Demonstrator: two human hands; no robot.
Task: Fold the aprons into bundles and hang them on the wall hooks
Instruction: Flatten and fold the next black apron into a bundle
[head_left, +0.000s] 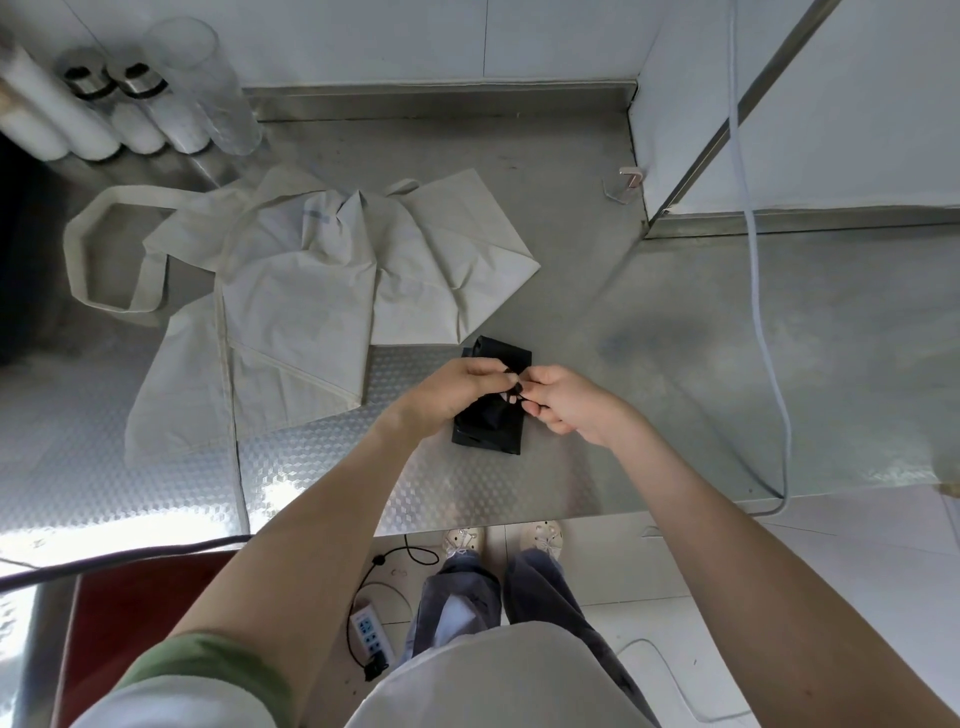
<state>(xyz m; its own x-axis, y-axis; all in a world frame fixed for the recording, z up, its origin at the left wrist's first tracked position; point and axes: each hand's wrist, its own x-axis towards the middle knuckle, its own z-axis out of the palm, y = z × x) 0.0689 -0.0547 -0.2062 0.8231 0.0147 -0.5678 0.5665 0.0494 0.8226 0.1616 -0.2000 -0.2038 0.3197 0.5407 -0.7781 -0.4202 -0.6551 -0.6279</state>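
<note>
A black apron (503, 353), folded into a narrow bundle, lies on the steel counter (675, 374) near its front edge. My left hand (457, 397) and my right hand (566, 402) meet above its middle, and each pinches a thin black strap of the bundle between fingertips. A cream apron (311, 291) lies spread and rumpled to the left, its neck loop (83, 249) trailing toward the counter's left side. A small wall hook (631, 179) sticks out from the white panel at the back right.
Several tall clear and white cylinders (156, 104) stand at the back left corner. A pale cable (763, 312) hangs down across the right of the counter. On the floor below are a power strip (370, 631) and my shoes.
</note>
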